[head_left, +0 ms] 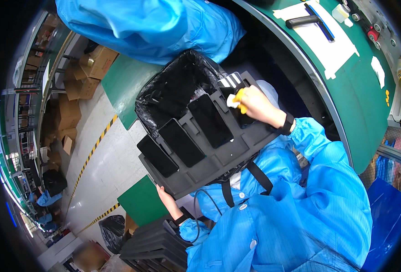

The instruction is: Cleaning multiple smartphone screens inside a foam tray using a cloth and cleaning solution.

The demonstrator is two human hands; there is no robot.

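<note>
A dark grey tray [218, 164] with slots lies tilted across the rim of a bin lined with a black bag [164, 75]. Three black-screened phones, a left one [157, 155], a middle one [182, 143] and a right one [210, 120], rest in its slots. A fourth phone [231, 81], bright white stripes on its screen, sits at the tray's right end, partly hidden by my right hand [260, 106]. That hand, with yellow coverings on its fingertips, is closed on a small white wad [231, 101] over the phone. My left hand [166, 199] grips the tray's near-left edge.
Another person's blue sleeve [146, 27] is beyond the bin. On the right, a green-topped table [345, 104] bears a white sheet [318, 50] and a black-handled squeegee-like tool [302, 21]. Stacked dark trays [150, 245] stand at lower left; cardboard boxes [89, 68] stand farther left.
</note>
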